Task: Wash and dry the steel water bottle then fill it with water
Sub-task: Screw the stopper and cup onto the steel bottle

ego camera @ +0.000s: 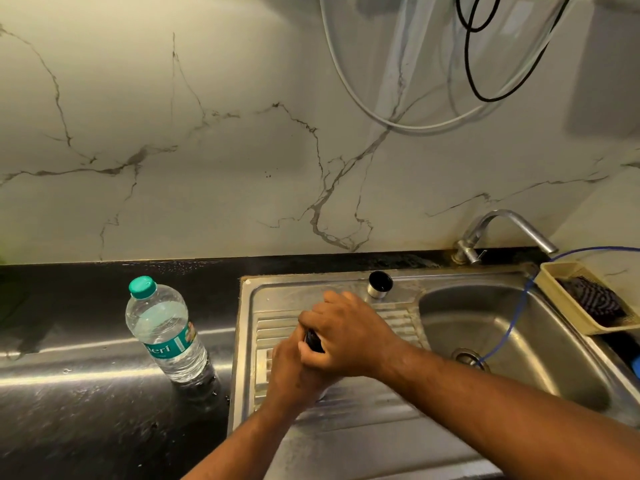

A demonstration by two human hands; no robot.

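Both hands sit mid-frame over the ribbed steel draining board (363,410). My left hand (294,372) curls round the body of the steel water bottle (313,341). The bottle is nearly all hidden, with only its black round top showing between the hands. My right hand (349,330) closes over that top from above, fingers bent round it. Likely a twist at the mouth, with the left hand bracing so the body won't spin; tightening or loosening, cannot tell. I'd guess it's held over the board so drips run to the steel sink basin (519,323) at 3 o'clock. The small round steel cap (380,285) is on the sink rim at 1 o'clock, near my hands. The clear plastic water bottle with teal cap (162,330) stands upright on the black counter (86,410) at 9 o'clock, probably the fill water. The curved steel tap (502,230) at 2 o'clock shows no visible flow. The dark scrubber (595,297) lies in the beige tray (562,271) by the basin.
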